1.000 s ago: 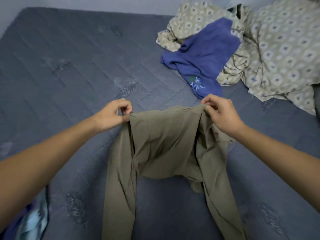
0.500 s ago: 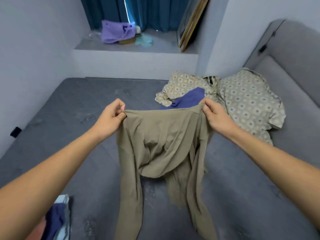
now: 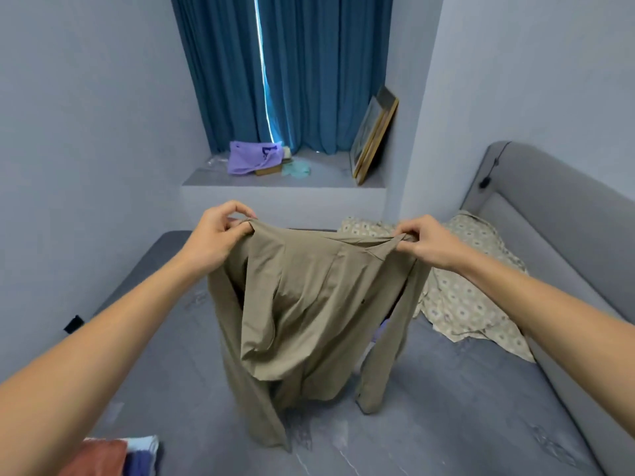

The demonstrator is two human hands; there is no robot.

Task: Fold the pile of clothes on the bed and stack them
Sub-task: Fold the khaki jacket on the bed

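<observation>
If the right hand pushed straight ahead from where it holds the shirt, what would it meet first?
Probably the patterned cloth heaped on the bed just beyond the right hand, which pinches the khaki shirt; past that, the wall. Depth is unclear.

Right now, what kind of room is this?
Likely a bedroom: a bed with a padded headboard, blue curtains over a window ledge, and both hands holding up a shirt for folding.

Both bare forearms stretched forward and raised, left hand [image 3: 217,239] and right hand [image 3: 423,241] level and apart, each with fingers curled, pinching cloth between thumb and fingertips.
</observation>
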